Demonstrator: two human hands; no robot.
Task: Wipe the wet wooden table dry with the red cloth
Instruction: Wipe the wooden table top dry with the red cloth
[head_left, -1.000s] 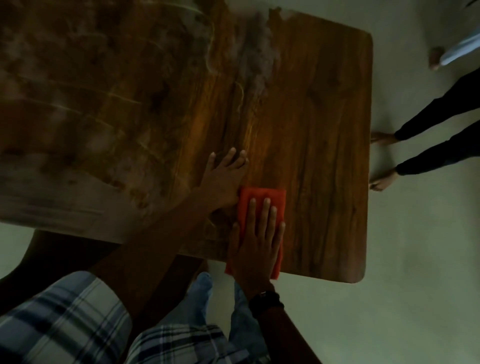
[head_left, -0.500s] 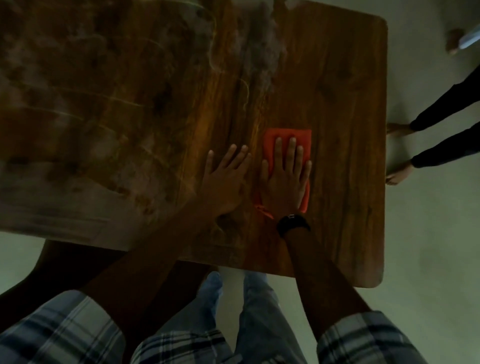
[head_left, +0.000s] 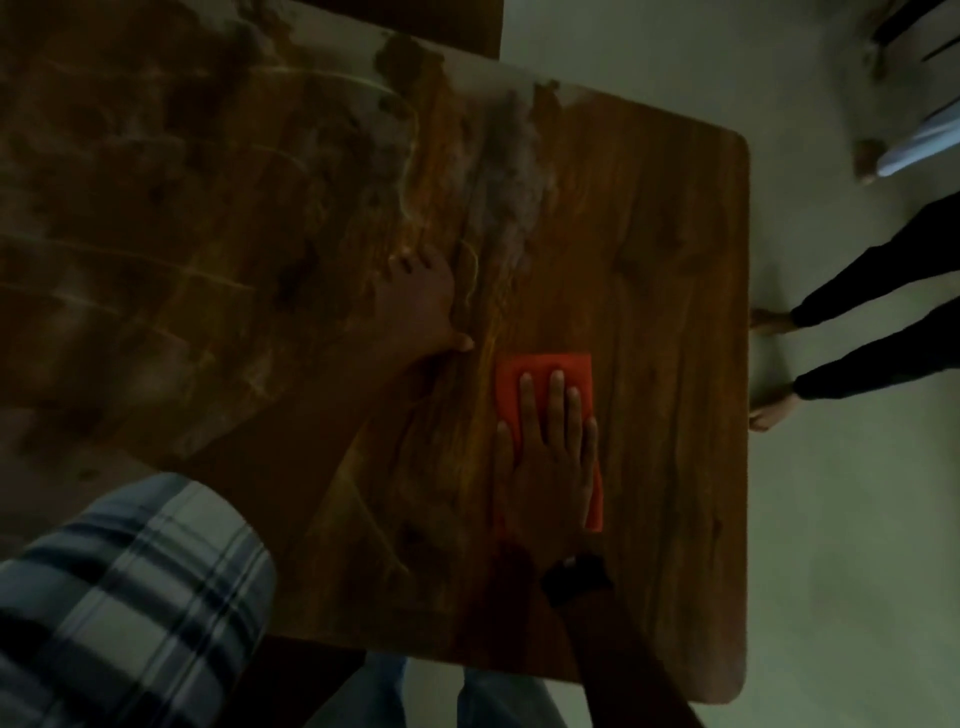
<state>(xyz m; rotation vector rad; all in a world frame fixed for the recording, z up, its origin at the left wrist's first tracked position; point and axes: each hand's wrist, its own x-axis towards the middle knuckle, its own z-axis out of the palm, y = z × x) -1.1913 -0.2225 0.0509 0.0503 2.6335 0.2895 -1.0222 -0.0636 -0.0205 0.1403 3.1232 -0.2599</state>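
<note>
Red cloth (head_left: 545, 384) under right hand (head_left: 550, 467), table (head_left: 675, 364) edge near

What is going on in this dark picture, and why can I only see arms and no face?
The camera sits on a person's head and looks down, so you see what they see: their own arms. No machine here, just two bare hands. The big brown thing is a wooden table. The pale, cloudy smears on it look like wet patches. The right hand lies flat on a red cloth, pressing it onto the table to wipe it. The left hand rests flat on the wood, holding nothing. The checked sleeve belongs to the same person. At the right edge, someone else's legs and bare feet stand on the floor beside the table.
</note>
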